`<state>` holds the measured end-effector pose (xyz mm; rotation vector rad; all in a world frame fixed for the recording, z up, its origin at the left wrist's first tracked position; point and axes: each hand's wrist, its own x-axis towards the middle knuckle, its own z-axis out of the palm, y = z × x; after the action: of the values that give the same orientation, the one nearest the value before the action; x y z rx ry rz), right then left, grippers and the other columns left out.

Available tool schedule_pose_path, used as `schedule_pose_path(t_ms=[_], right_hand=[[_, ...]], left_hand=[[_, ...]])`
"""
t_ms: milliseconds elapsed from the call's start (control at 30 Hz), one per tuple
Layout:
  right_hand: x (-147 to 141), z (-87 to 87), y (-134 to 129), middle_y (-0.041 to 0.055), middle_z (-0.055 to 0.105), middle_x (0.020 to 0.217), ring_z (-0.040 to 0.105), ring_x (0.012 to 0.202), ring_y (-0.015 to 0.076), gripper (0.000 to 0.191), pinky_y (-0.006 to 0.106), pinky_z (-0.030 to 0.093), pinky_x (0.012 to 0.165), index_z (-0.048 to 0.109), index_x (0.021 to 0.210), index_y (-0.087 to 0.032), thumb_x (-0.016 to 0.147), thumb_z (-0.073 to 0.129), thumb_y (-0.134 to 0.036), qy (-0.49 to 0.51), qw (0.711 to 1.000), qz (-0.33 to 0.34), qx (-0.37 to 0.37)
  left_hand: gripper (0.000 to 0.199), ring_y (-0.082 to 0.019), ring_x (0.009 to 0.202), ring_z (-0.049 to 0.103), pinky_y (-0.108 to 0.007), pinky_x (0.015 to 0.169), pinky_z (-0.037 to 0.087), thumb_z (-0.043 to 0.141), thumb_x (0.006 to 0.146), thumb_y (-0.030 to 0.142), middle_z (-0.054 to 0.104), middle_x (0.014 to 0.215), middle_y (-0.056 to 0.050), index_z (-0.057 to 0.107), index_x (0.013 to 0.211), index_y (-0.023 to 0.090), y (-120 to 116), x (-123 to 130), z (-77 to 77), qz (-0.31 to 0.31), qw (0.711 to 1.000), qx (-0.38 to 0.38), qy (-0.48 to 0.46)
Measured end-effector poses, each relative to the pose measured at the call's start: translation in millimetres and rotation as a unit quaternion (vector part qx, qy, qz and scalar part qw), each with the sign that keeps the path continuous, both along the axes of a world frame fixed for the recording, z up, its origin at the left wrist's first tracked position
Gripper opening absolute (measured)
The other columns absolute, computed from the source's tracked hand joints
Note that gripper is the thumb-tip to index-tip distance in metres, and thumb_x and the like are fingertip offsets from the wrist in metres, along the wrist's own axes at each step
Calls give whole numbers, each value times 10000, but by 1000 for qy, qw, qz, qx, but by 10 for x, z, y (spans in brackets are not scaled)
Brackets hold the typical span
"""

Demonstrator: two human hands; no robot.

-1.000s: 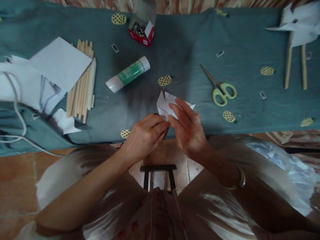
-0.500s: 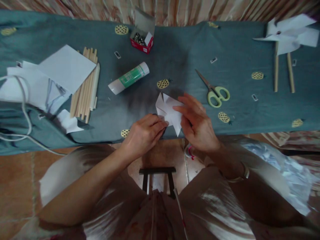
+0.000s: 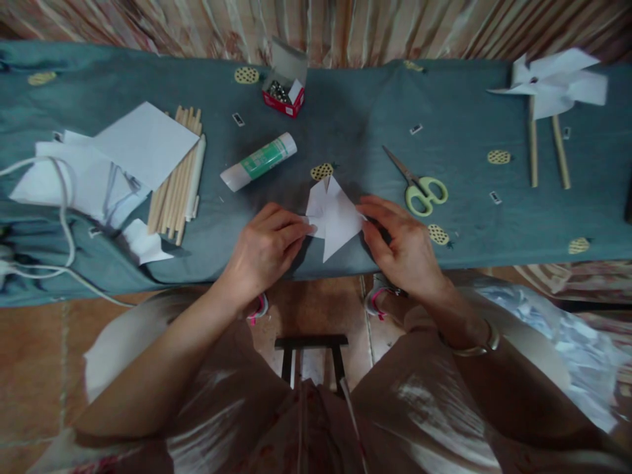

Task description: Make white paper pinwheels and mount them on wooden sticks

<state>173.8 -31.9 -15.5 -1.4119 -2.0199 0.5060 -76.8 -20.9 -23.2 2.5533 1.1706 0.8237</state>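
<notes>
Between my hands, just over the near edge of the cloth-covered table, is a white paper pinwheel (image 3: 336,220) with cut, pointed flaps. My left hand (image 3: 269,247) pinches its left side between thumb and fingers. On the opposite side, my right hand (image 3: 402,240) pinches the right edge the same way. Green-handled scissors (image 3: 419,187) lie beyond my right hand, blades pointing away. A glue stick (image 3: 261,161) with a green label rests beyond my left hand.
A red open box (image 3: 284,99) of small metal pieces stands at the back. Wooden sticks (image 3: 172,178), paper sheets (image 3: 145,141) and a white cable (image 3: 66,224) lie at left. At far right are a finished-looking pinwheel (image 3: 557,79) on a stick and another stick (image 3: 561,151).
The paper pinwheel has turned between my hands. My right hand's fingers, spread over the paper before, now pinch its right edge. My left hand has shifted slightly left.
</notes>
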Motion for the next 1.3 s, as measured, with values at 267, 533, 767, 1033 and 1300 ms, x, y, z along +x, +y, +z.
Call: schedule_pose_path(t_ms=[267,533,767,1033,1300], right_hand=[[-8,61,-57,101,752,1205,710,1148,265,268,494,560,1046,721,1109,-205,938,516,-179,2,1000,6,1],[-34,105,-130,83,774,1136,735,1069,237,272,414,597,955,717,1096,-210,932,509,-145,24,1000,13,-6],[3,156,-139,61,784,1094,751,993,219,249,385,608,906,713,1071,-226,932,518,-158,51,998,14,-32],[89,142,-92,64,734,1231,694,1153,241,341,463,567,1008,713,1100,-249,848,546,-93,31,996,58,-61],[147,140,-94,100,592,1459,537,1364,300,139,541,476,1115,747,973,-243,851,697,-197,17,992,106,-66]], left_hand=[[226,-226,981,640,-395,828,531,584,991,341,724,1069,-87,684,1129,192,-70,153,94,-9,1000,15,-7],[155,-239,882,605,-374,728,441,621,965,262,721,938,-67,692,1032,141,-138,438,115,-57,990,71,106],[185,-214,810,616,-346,698,466,515,1014,210,715,924,-72,687,1002,141,-147,455,115,-52,984,79,150],[198,-210,784,621,-341,672,490,492,1011,158,708,895,-86,675,951,113,-190,438,143,-55,983,87,154],[130,-202,832,648,-326,684,523,536,991,126,715,897,-77,661,964,109,-266,352,134,-96,985,101,100]])
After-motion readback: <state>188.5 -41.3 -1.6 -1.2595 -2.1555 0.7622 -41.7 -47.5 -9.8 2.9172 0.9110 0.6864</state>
